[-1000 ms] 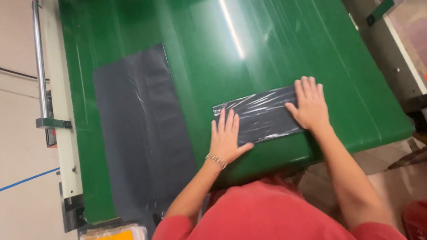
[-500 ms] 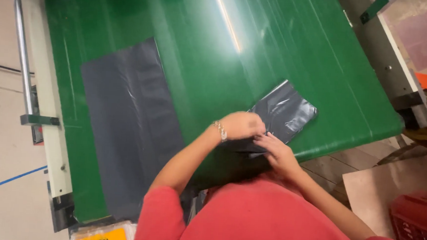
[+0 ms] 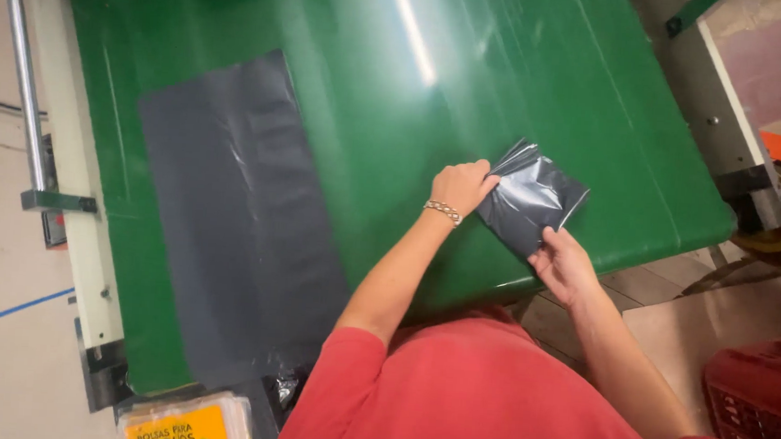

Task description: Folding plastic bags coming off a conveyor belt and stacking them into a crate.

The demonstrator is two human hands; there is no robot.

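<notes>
Both hands grip the folded dark bag (image 3: pixel 531 201) at the green tabletop's (image 3: pixel 525 83) 4 o'clock edge, left hand (image 3: pixel 461 184) pinching its top corner, right hand (image 3: pixel 565 266) its bottom; folding appears nearly done, while a flat bag (image 3: pixel 232 219) at 9 o'clock lies unfolded

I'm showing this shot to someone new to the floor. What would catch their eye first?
Probably the broad green belt filling the frame, with a long dark grey plastic sheet lying flat on its left part. Then the folded dark plastic bag near the belt's near edge, gripped by the left hand at its upper corner and the right hand at its lower edge.
</notes>
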